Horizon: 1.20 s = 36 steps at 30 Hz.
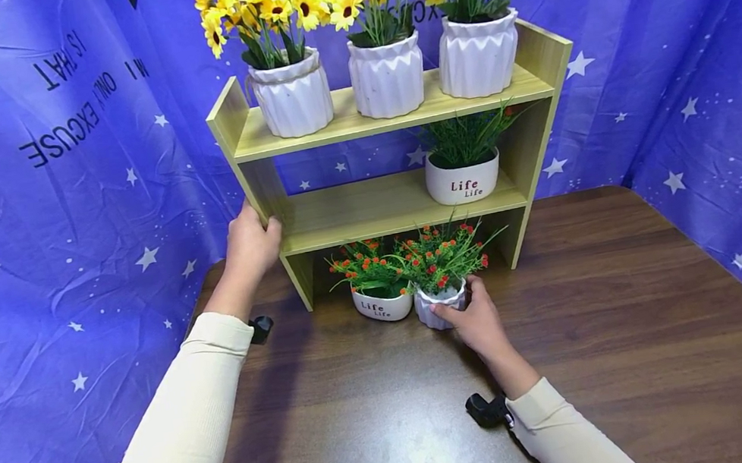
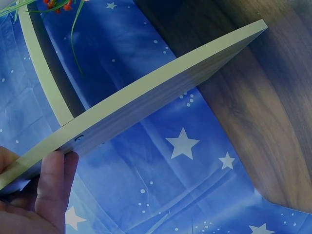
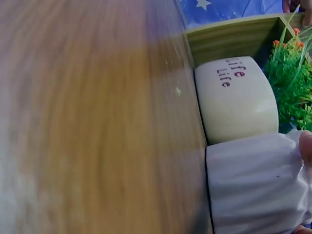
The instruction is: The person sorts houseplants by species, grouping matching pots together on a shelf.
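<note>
My left hand (image 1: pixel 251 241) grips the left side panel of a wooden shelf (image 1: pixel 342 216). In the left wrist view, the fingers (image 2: pixel 51 178) lie against one face of that panel (image 2: pixel 170 73). My right hand (image 1: pixel 482 320) holds a small white fluted flowerpot (image 1: pixel 430 313) by its rim, thumb in front and fingers at the right side. The potted plant has green leaves and red-orange flowers. Touching or very near its left side is a white oval "Life" pot (image 1: pixel 380 308) with similar flowers, at the front of the bottom level. Both pots stand on the tabletop.
Three white fluted pots (image 1: pixel 294 103) of yellow flowers line the top shelf. Another "Life" pot (image 1: pixel 463 179) with green grass stands right on the middle shelf. Beneath everything is a brown wooden table (image 1: pixel 614 311). Blue star-patterned curtains (image 1: pixel 62 297) surround it.
</note>
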{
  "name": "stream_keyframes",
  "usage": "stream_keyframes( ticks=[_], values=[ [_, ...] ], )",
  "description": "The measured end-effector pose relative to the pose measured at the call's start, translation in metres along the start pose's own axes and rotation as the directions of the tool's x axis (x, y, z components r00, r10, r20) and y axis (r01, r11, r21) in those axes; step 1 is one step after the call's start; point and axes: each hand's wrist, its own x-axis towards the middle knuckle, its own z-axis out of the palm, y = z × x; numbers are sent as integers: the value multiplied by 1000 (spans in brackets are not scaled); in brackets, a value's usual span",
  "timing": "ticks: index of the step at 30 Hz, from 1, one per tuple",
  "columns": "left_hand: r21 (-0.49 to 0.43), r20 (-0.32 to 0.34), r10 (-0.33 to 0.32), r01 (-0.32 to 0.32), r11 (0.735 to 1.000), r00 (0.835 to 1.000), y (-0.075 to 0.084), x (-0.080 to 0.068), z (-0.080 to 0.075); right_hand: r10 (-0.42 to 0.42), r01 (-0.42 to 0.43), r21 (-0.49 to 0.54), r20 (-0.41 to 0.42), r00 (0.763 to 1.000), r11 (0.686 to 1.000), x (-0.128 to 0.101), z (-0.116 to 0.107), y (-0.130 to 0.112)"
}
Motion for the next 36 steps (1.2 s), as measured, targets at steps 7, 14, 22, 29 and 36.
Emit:
stream_keyframes(
  ticks=[7,14,22,29,36],
  values=[
    [-13,-3,8,-8,1000,1000,1,-1,0,-23,22,-2,-40,999,1000,1,9,0],
    [-7,-8,11,-11,1000,1000,1,1,-2,1,-3,-45,-43,999,999,4,7,-4],
    [-7,1,11,-11,1000,1000,-1,0,0,34,-35,-36,-35,999,999,-2,-4,-3],
    [-16,11,1,-1,1000,1000,-1,-3,0,-5,3,-40,-39,999,999,-17,-22,-12],
    [-14,5,7,-7,1000,1000,0,-1,-1,-133,134,5,-65,989,991,-28,-41,-48]
  ],
)
